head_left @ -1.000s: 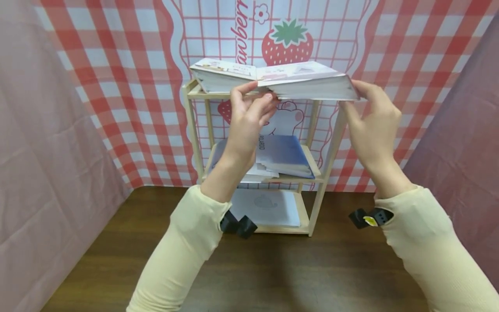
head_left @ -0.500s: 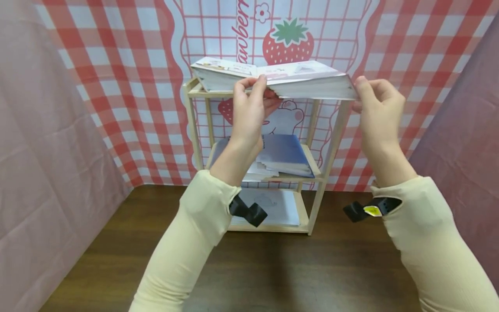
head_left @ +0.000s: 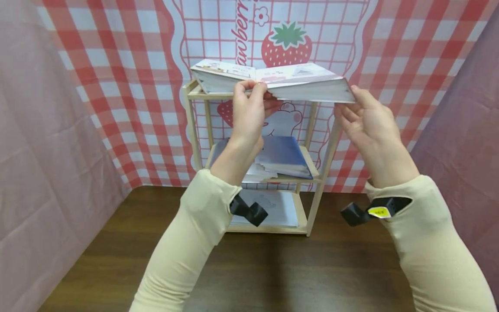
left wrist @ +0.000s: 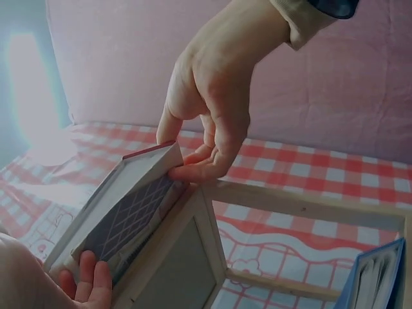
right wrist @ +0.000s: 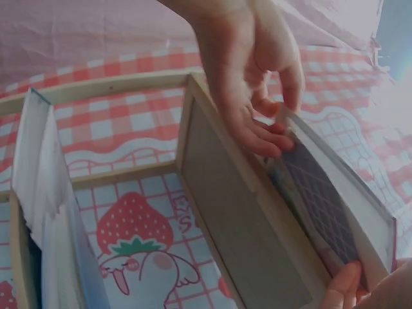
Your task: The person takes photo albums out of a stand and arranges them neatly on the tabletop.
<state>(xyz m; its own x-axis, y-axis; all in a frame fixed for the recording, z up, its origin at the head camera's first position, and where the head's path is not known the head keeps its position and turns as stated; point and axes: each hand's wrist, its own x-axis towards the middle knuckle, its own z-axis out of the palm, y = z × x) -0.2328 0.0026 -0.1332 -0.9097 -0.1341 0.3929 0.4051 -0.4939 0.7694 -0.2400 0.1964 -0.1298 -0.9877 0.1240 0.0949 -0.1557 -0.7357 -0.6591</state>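
Note:
A thick book [head_left: 304, 92] lies open across the top of a small wooden shelf, its front page edges facing me in the head view. My left hand [head_left: 249, 112] pinches the front edge near the middle fold, other fingers underneath. At the right end, my right hand [head_left: 372, 119] holds the outer corner, thumb at the edge and fingers below, palm turned up. The left wrist view shows the right hand [left wrist: 215, 84] gripping one end of the book [left wrist: 96, 199]. In the right wrist view the left hand [right wrist: 241, 84] pinches the edge of a grid-patterned page [right wrist: 318, 193].
The wooden shelf [head_left: 334, 145] stands against a strawberry-print cloth. A blue book [head_left: 282, 151] with loose white sheets [head_left: 259, 172] lies on its middle level, and a white flat item [head_left: 278, 210] on the bottom. Pink curtains [head_left: 58, 173] hang at both sides.
My right hand has turned from thumb over the corner to palm up with fingers beneath. My left hand rose slightly and brought its thumb to the edge. The book stays open on top.

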